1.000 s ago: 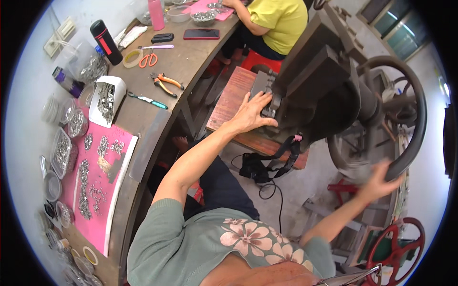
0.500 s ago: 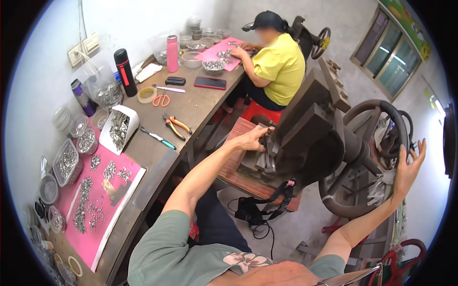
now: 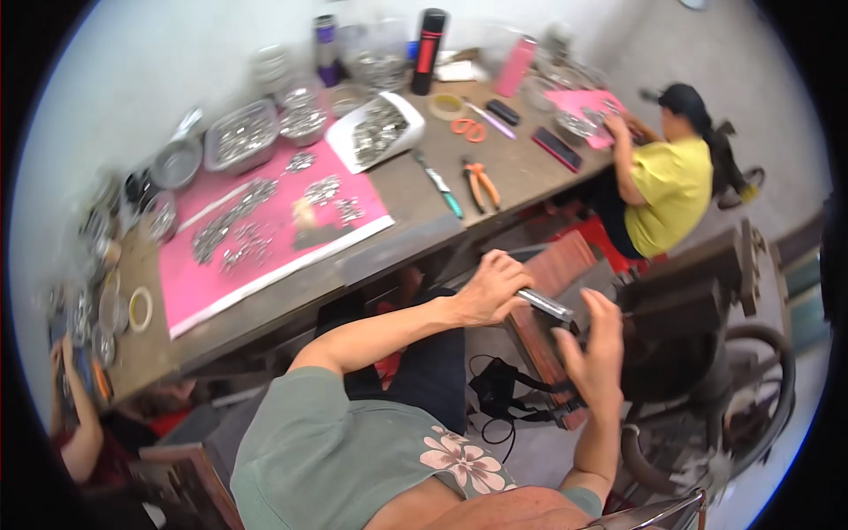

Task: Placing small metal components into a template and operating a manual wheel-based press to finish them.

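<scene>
My left hand (image 3: 496, 288) is closed around one end of a shiny metal bar (image 3: 549, 305), whose exact kind the motion blur hides. The bar points right, over the wooden stand of the press. Close to its free end, my right hand (image 3: 594, 349) has thumb and fingers spread, with no object seen between them. Behind my right hand stands the dark iron hand press (image 3: 676, 340) with its large handwheel (image 3: 777, 402).
The workbench (image 3: 397, 216) runs along the wall, bearing a pink sheet (image 3: 190, 296) with metal pieces, a white scoop (image 3: 409, 141), orange-handled pliers (image 3: 481, 185) and tubs. A person in yellow (image 3: 671, 190) works at the far right; another person's arm (image 3: 84, 415) shows at lower left.
My left hand has come away from the press with the metal bar. My right hand has left the handwheel and moved left toward the bar. The view has swung left.
</scene>
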A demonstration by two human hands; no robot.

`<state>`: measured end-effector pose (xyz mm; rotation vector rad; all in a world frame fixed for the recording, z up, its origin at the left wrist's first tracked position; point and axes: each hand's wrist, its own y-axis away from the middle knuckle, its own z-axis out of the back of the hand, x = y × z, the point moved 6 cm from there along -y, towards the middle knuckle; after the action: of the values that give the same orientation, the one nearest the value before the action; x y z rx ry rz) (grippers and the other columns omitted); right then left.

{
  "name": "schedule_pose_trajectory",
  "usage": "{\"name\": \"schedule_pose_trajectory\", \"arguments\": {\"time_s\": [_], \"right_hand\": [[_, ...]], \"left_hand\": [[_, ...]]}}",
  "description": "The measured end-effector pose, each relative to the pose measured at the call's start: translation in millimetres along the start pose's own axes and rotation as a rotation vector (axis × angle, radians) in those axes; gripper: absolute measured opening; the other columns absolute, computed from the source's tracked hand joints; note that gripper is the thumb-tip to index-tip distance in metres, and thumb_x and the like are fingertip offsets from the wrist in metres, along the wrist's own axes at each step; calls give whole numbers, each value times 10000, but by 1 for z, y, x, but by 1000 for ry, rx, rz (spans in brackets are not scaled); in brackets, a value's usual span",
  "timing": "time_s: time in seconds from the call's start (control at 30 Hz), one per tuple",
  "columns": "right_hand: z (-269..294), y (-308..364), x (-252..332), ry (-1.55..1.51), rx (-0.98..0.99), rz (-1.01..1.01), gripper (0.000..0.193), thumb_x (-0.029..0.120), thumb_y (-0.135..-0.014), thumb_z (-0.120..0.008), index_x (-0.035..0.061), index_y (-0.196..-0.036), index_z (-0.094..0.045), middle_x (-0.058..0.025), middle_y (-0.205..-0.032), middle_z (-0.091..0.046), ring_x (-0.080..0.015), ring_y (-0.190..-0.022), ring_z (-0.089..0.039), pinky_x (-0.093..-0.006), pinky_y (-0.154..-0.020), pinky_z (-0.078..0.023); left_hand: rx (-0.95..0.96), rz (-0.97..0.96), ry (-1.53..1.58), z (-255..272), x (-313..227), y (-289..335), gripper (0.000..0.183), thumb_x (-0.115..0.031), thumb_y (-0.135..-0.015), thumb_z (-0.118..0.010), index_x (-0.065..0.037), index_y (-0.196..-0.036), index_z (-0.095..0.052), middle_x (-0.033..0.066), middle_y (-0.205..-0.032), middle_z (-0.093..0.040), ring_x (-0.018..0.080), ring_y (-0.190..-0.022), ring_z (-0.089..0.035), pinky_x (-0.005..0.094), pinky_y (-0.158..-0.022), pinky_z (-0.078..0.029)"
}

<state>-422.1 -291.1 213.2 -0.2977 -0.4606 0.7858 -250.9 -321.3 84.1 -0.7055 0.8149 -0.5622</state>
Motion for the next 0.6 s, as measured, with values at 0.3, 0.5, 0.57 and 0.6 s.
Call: {"name": "schedule_pose_trajectory", "arguments": {"time_s": [0.3,0.5,0.57,0.6], "right_hand": [[-213,-78,138,-473,235,569,513,-81,-784,-586,-4,-1290,-574,-191,-1223,-616,-376,-1164,-587,-459,-997,-447],[-286,-83,202,-614,297,585,445,-55,-799,-608,1,-1241,-599,-177,-1217,-592,-381,-1167,-566,-458,-987,-452],[-291,-84,208,-607,175,598,420,-22,-800,-643,1,-1218,-611,-180,-1217,-584,-392,-1167,-558,-462,-1004,-451],[-297,-83,208,-598,164,589,421,18,-797,-696,3,-1211,-619,-181,-1229,-581,-391,-1184,-551,-469,-1025,-444]], "left_hand": [[-218,514,-605,223,-14,164,292,-187,-801,-760,-71,-1051,-664,80,-1043,-642,286,-1045,-572,447,-975,-363],[-254,699,-673,276,-12,237,297,-129,-794,-766,-52,-1061,-659,89,-1012,-630,306,-991,-568,426,-913,-387],[-260,732,-649,280,-10,246,292,-132,-798,-765,-43,-1058,-666,92,-1010,-630,302,-964,-564,422,-882,-395],[-267,743,-639,282,-10,247,287,-131,-802,-763,-41,-1057,-668,93,-1009,-630,299,-958,-564,420,-875,-397]]}}
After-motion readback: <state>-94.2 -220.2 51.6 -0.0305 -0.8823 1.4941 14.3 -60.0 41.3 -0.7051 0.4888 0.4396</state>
